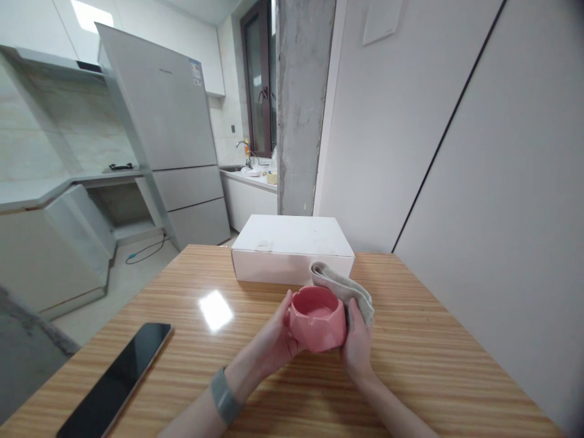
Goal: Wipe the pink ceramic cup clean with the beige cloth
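Observation:
A pink, faceted ashtray with notches in its rim is held up over the wooden table, its hollow tilted toward me. Around its left side my left hand is closed, thumb up near the rim. My right hand grips a folded grey cloth and presses it against the ashtray's right side. Part of the cloth sticks up behind the ashtray. The fingers beneath and behind the ashtray are mostly hidden.
Behind my hands a white box lies on the wooden table. A black phone rests at the left. Past the table stand a fridge, a grey pillar and a counter with a faucet. A white wall borders the right.

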`<state>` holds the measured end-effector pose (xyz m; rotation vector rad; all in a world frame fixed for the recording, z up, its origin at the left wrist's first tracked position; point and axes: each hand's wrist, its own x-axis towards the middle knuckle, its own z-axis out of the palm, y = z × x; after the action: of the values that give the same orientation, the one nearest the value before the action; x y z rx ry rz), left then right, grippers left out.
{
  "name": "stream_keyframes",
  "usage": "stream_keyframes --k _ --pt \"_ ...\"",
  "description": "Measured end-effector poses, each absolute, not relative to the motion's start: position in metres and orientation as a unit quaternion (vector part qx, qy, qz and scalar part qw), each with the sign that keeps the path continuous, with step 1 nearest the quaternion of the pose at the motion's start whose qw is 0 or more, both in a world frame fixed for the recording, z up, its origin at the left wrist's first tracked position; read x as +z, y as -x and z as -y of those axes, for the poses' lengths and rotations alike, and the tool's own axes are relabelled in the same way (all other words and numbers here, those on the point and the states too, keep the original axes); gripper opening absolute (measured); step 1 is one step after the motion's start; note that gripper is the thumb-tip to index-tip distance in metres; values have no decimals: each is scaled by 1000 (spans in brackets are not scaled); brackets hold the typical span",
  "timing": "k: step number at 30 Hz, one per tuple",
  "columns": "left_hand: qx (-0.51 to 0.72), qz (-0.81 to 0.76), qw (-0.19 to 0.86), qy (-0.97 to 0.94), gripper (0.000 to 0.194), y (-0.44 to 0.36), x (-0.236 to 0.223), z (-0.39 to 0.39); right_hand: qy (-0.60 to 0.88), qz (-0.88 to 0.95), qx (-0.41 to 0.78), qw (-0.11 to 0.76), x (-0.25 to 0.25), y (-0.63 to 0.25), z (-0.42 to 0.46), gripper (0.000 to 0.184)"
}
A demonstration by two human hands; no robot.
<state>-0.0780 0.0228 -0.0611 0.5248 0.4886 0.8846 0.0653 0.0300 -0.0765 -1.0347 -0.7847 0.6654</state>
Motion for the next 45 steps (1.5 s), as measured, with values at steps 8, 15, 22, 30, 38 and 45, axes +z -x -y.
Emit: stream_keyframes --k 8,15,22,30,38,45 --pt "463 -264 781 -327 45 77 -63 -19 219 830 134 495 -61 -99 -18 43" --pt "572 -377 628 -370 35 71 -72 -22 198 906 58 370 -57 -99 -21 50" --pt "581 -399 584 -402 28 72 -64 -20 228 914 75 326 -54 -93 -21 46" --pt "570 -397 588 -415 32 72 -68 -19 253 910 61 322 -51 -91 -24 42" --pt "566 -282 684 -365 58 63 -67 -10 306 875 40 372 -54 -86 -28 34" --pt "512 -216 779 -289 44 69 -64 -19 239 901 17 360 -49 -89 -23 41"
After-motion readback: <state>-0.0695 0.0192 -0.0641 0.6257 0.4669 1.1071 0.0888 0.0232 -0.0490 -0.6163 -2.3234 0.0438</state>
